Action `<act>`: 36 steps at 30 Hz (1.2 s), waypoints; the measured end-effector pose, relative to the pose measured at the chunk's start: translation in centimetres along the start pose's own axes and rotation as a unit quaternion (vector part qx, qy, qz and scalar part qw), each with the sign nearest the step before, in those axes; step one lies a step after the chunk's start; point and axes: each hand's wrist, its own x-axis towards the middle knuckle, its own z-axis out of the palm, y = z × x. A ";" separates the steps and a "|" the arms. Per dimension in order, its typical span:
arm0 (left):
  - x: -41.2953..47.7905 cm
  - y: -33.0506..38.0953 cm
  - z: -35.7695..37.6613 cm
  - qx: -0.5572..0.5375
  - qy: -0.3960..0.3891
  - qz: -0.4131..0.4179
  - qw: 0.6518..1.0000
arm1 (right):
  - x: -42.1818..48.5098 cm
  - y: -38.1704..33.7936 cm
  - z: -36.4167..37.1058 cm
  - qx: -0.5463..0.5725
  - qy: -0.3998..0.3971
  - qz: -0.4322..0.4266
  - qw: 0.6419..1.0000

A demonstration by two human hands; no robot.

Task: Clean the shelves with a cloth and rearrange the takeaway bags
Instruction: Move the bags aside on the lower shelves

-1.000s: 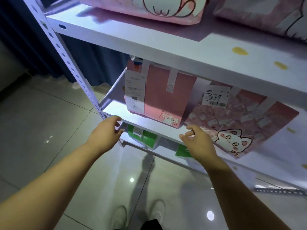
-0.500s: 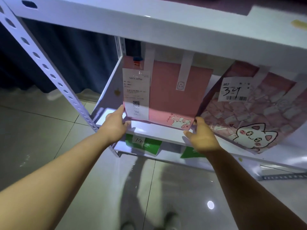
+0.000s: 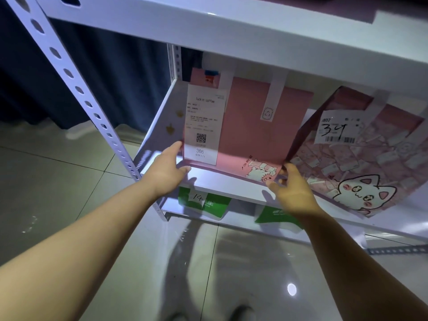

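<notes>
A plain pink takeaway bag point(image 3: 252, 133) with a white receipt marked 366 stands upright at the left end of the middle shelf point(image 3: 222, 184). My left hand point(image 3: 166, 167) grips its lower left corner. My right hand point(image 3: 291, 191) holds its lower right corner, fingers curled around the edge. To the right leans a pink cat-print bag point(image 3: 370, 163) labelled 34, touching the plain bag. No cloth is in view.
The white shelf above point(image 3: 231, 31) overhangs the bags. Two green bags point(image 3: 203, 202) point(image 3: 275, 216) sit on the bottom shelf. A perforated white upright point(image 3: 76, 86) runs at the left. Dark curtain behind, glossy tiled floor point(image 3: 58, 181) below.
Both hands moved from the shelf's front edge onto the plain pink bag's lower corners and closed on it. The camera dropped lower and closer to the middle shelf.
</notes>
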 end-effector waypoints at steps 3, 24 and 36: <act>-0.7 0.1 0.2 -0.022 -0.001 -0.006 1.000 | -0.3 -0.1 -0.2 -0.024 0.002 -0.012 1.000; -6.0 12.0 9.7 -0.027 0.000 0.039 0.999 | -5.6 6.7 -10.8 -0.070 0.162 -0.095 0.980; -2.0 21.6 18.0 0.057 -0.044 -0.001 0.997 | -2.1 12.0 -18.8 -0.033 0.242 0.081 0.966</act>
